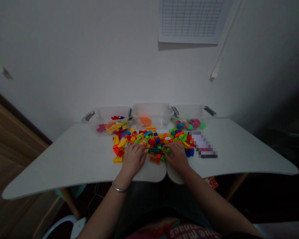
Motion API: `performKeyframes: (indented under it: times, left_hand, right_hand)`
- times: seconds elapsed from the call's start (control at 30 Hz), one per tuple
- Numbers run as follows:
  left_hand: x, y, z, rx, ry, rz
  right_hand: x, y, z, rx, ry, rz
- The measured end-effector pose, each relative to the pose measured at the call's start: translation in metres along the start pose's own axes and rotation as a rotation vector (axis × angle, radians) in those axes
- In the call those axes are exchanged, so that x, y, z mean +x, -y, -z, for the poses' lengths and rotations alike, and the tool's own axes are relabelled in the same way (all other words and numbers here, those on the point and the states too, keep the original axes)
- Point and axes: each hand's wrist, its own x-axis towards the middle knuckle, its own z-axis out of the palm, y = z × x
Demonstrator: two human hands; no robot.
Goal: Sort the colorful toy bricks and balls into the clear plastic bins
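Observation:
A heap of small plastic building bricks (153,139) in red, yellow, green, blue and orange lies on the white table (77,156). My left hand (134,156), with a metal bangle at the wrist, rests palm down at the heap's near left edge, fingers curled onto the bricks. My right hand (177,155) lies at the near right edge, its fingers bent over green bricks (166,150). Whether either hand grips a brick is hidden under the fingers.
Three clear plastic bins stand along the wall: the left bin (109,120) with red and yellow pieces, the middle bin (151,116) with orange bricks, the right bin (191,118) with round coloured pieces. A blurred flat object (203,144) lies right of the heap.

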Motion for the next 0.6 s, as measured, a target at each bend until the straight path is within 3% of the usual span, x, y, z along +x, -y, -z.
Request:
performKeyframes:
  times: [0.37, 0.6]
  left_hand:
    - [0.025, -0.052, -0.011, -0.512, 0.095, 0.191]
    - [0.031, -0.046, -0.016, -0.582, 0.016, 0.236]
  right_hand:
    - [0.001, 0.005, 0.004, 0.041, -0.095, 0.186]
    - [0.0, 0.005, 0.001, 0.026, -0.044, 0.128]
